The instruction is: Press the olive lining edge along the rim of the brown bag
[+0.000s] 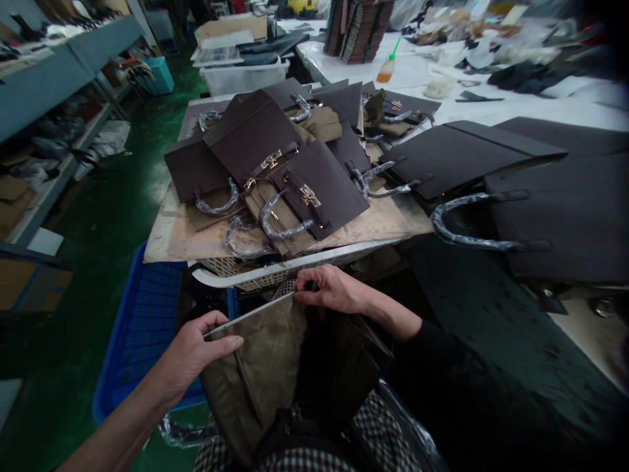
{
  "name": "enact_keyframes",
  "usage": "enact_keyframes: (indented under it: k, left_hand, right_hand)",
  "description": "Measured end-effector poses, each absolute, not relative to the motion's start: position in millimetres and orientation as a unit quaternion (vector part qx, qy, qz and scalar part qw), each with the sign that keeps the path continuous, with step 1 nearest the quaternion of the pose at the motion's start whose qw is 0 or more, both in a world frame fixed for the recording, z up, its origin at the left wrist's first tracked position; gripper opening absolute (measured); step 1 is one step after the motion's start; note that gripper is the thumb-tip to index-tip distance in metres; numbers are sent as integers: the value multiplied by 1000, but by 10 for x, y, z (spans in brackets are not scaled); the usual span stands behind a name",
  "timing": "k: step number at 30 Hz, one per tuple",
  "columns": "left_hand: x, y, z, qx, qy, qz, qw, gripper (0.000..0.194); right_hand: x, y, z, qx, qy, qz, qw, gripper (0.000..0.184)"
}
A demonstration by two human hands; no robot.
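An olive-brown handbag body [275,341] rests on my lap, its lining side facing up. My left hand [204,344] pinches the left end of its pale top edge, thumb over the lining and fingers behind. Farther right along the same edge, my right hand [327,288] grips it between thumb and curled fingers. A plastic-wrapped handle [187,432] hangs out at the bag's lower left. Dark shadow hides much of the bag's right half. Just beyond my hands lie dark brown handbag panels [319,190] with gold clasps and wrapped handles.
The panels lie on a board [167,229] above a white plastic basket [216,275]. A blue crate [113,367] stands on the green floor at left. More dark bags [565,210] lie at right. A glue bottle [386,67] stands on the white table behind.
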State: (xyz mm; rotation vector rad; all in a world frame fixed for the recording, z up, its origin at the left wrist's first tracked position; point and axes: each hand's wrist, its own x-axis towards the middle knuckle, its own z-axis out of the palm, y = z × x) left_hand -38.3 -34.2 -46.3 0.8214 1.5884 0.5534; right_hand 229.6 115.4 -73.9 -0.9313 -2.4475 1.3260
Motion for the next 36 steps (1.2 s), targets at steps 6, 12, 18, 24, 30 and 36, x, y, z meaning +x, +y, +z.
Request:
enact_keyframes:
  k: [6,12,18,24,30,36]
  left_hand:
    - [-344,-387,-504,349,676,270,590,30]
    - [-390,-429,-661,406,669,284,554,31]
    - [-472,-442,-720,458,662,273,526,44]
    - [-398,-436,-557,465,663,234,539,45]
    - [-379,-411,-562,443,657,240,560,42]
    - [-367,-444,-609,402,664,252,578,37]
  right_hand:
    - [2279,1136,-752,-337,-823,444,111,8]
    - [2274,1106,-758,-389,-806,433,108,7]
    - [2291,1104,-765,-395,-799,439,112,6]
    - [2303,1104,-775,-389,-798,446,115,7]
    - [2347,1115,-824,-368,-795,463,137,8]
    - [2346,1129,-836,-361,-791,476,131,10]
